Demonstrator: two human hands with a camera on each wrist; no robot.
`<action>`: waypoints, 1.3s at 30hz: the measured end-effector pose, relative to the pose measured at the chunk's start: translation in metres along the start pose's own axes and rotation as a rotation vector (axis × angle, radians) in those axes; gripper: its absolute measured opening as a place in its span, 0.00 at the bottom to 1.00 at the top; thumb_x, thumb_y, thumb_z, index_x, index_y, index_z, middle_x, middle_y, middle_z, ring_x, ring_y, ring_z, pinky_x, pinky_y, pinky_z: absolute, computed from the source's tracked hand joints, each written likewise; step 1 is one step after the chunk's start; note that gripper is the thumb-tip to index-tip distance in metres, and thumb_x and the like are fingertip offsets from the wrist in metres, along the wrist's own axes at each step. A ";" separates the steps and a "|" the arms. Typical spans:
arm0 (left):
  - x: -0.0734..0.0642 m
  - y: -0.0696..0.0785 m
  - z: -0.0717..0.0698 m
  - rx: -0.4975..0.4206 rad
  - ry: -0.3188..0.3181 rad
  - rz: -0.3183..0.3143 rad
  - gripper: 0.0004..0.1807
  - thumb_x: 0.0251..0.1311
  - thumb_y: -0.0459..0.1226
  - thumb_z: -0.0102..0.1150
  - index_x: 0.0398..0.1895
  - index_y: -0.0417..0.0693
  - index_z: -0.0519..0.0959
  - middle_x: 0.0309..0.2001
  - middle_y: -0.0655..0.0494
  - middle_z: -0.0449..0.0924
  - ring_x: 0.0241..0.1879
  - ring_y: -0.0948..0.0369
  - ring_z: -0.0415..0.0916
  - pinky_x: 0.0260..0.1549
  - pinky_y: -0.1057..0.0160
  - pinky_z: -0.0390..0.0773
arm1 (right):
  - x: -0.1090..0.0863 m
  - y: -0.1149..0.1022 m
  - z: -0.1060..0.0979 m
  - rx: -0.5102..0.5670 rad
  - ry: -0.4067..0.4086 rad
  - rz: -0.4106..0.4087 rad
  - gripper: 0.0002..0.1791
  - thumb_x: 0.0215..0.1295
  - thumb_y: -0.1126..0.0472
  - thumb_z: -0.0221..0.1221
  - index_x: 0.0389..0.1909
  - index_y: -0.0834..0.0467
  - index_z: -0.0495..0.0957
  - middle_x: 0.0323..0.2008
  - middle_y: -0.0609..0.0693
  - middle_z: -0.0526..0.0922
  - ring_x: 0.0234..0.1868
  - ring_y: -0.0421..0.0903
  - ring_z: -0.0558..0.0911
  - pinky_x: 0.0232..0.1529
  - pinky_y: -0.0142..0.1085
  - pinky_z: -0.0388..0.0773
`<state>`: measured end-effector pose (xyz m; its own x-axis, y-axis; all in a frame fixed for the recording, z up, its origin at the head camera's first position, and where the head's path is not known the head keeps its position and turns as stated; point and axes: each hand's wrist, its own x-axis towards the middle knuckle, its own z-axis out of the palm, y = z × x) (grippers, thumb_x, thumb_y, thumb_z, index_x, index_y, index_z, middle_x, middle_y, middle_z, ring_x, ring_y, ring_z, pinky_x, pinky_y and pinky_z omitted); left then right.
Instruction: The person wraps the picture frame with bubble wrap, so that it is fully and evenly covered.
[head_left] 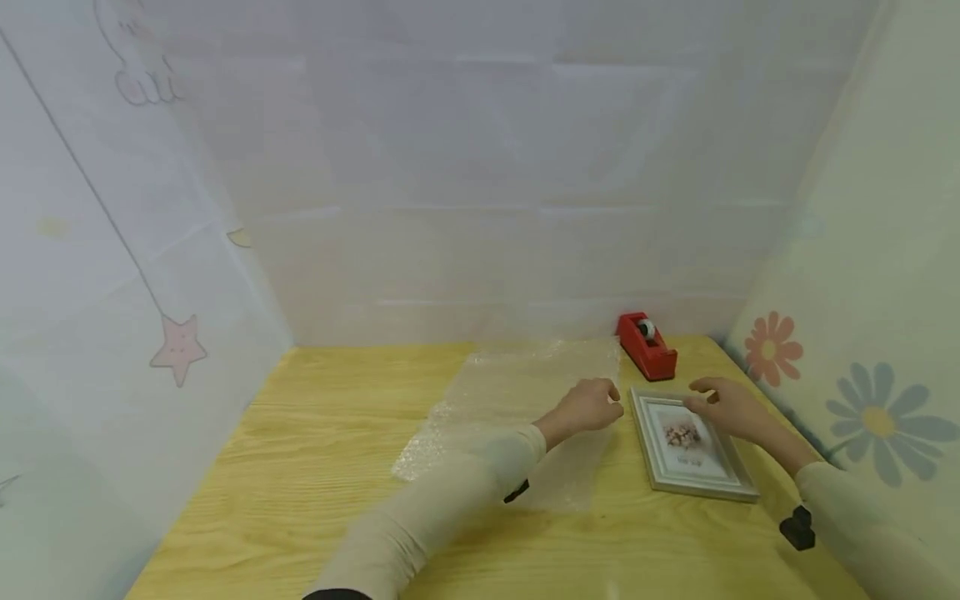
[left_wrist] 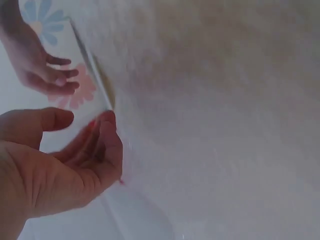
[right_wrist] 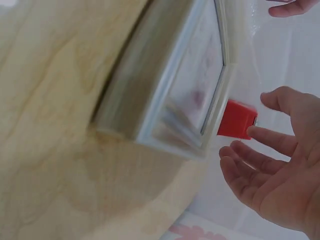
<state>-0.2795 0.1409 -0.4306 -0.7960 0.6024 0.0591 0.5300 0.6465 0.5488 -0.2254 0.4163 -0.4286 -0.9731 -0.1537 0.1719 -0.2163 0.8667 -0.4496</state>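
Note:
A silver picture frame (head_left: 697, 450) with a flower picture behind its glass lies flat on the table's right side. My right hand (head_left: 731, 408) hovers over its upper right edge; in the right wrist view the fingers of that hand (right_wrist: 280, 160) are loosely bent with nothing between them. Left of the frame, a clear sheet of bubble wrap (head_left: 510, 387) is spread out. Above the wrap's right side is my left hand (head_left: 585, 406), apart from the frame. The left wrist view shows this hand (left_wrist: 75, 165) with relaxed, bent fingers and a gap before the thumb, holding nothing.
A red tape dispenser (head_left: 648, 348) with a roll of tape stands behind the picture frame, by the back wall. The wooden table (head_left: 300, 467) meets pale cloth walls at the back, left and right (head_left: 892, 275).

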 end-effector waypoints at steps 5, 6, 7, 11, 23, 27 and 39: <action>0.000 0.025 0.029 0.029 0.070 -0.184 0.06 0.53 0.44 0.57 0.24 0.54 0.75 0.22 0.62 0.71 0.19 0.63 0.66 0.15 0.60 0.67 | -0.014 0.016 -0.001 -0.034 0.000 0.060 0.27 0.64 0.47 0.56 0.48 0.68 0.76 0.38 0.59 0.80 0.37 0.55 0.79 0.30 0.44 0.76; 0.000 0.030 0.033 0.024 0.073 -0.207 0.08 0.53 0.44 0.57 0.22 0.54 0.73 0.20 0.61 0.68 0.17 0.62 0.64 0.13 0.60 0.66 | -0.018 0.017 -0.003 -0.039 -0.004 0.073 0.27 0.64 0.47 0.56 0.47 0.69 0.76 0.37 0.59 0.80 0.36 0.55 0.79 0.29 0.44 0.75; 0.000 0.034 0.035 0.019 0.074 -0.225 0.08 0.54 0.45 0.57 0.23 0.53 0.73 0.19 0.60 0.68 0.17 0.62 0.63 0.13 0.60 0.65 | -0.021 0.019 -0.004 -0.028 -0.011 0.099 0.27 0.63 0.47 0.57 0.47 0.70 0.76 0.36 0.60 0.80 0.34 0.54 0.79 0.28 0.44 0.75; 0.002 0.045 0.040 0.000 0.075 -0.262 0.15 0.56 0.53 0.56 0.28 0.52 0.74 0.21 0.59 0.70 0.18 0.62 0.65 0.14 0.58 0.66 | -0.033 0.022 -0.010 0.055 -0.050 0.220 0.31 0.64 0.48 0.56 0.50 0.75 0.71 0.32 0.62 0.80 0.27 0.51 0.79 0.25 0.41 0.75; 0.007 0.044 0.056 -0.022 -0.001 -0.311 0.22 0.53 0.48 0.61 0.08 0.50 0.68 0.08 0.60 0.61 0.08 0.63 0.58 0.07 0.63 0.58 | -0.049 0.030 -0.004 0.302 -0.125 0.362 0.20 0.62 0.56 0.59 0.43 0.72 0.77 0.25 0.53 0.80 0.27 0.51 0.79 0.30 0.43 0.78; 0.008 0.043 0.061 -0.053 -0.009 -0.315 0.22 0.54 0.45 0.61 0.07 0.49 0.69 0.05 0.59 0.62 0.06 0.63 0.58 0.04 0.64 0.57 | -0.047 0.030 0.000 0.245 -0.120 0.351 0.13 0.60 0.57 0.61 0.32 0.67 0.80 0.19 0.50 0.77 0.21 0.46 0.76 0.23 0.38 0.74; 0.012 0.051 0.065 -0.050 0.010 -0.273 0.23 0.56 0.40 0.58 0.04 0.47 0.70 0.04 0.59 0.62 0.03 0.64 0.57 0.03 0.67 0.58 | -0.045 0.039 0.011 0.136 -0.045 0.350 0.10 0.57 0.59 0.61 0.28 0.65 0.80 0.19 0.48 0.73 0.22 0.43 0.70 0.21 0.35 0.68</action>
<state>-0.2431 0.2109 -0.4560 -0.9104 0.4041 -0.0885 0.2805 0.7602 0.5860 -0.1911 0.4516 -0.4630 -0.9918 0.1175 -0.0502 0.1245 0.7999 -0.5871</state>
